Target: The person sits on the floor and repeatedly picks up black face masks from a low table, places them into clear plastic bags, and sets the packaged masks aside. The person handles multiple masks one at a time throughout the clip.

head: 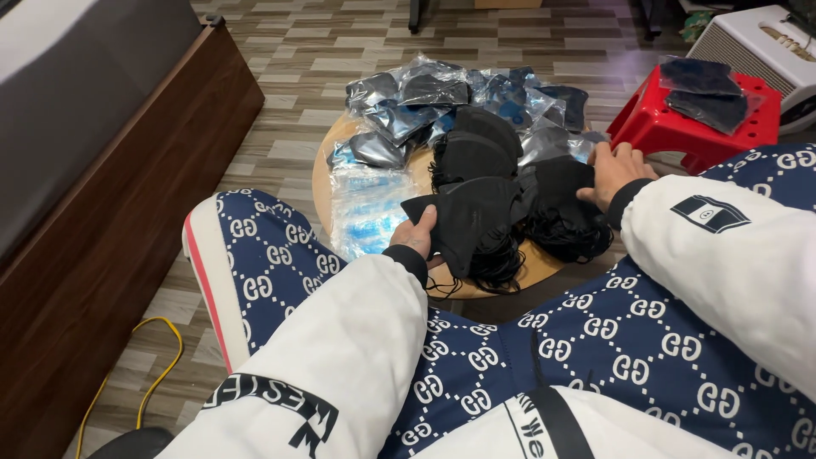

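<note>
My left hand [416, 235] grips a folded black face mask [466, 219] at its left edge, over the near side of a round wooden table [321, 183]. Loose black masks lie in piles [476, 153] across the table's middle. My right hand [614, 172] rests on one pile of black masks [563, 208] at the table's right, fingers spread over it. Behind the piles lie several masks sealed in clear plastic bags [425, 98]. A stack of empty clear bags with blue print [364, 208] sits at the left of the table.
A red plastic stool [650, 127] at right carries bagged black masks [704, 89]. A white appliance [756, 42] stands behind it. A dark wooden cabinet [127, 195] fills the left side, with a yellow cable [157, 361] on the floor. My patterned blue trouser legs [272, 272] flank the table.
</note>
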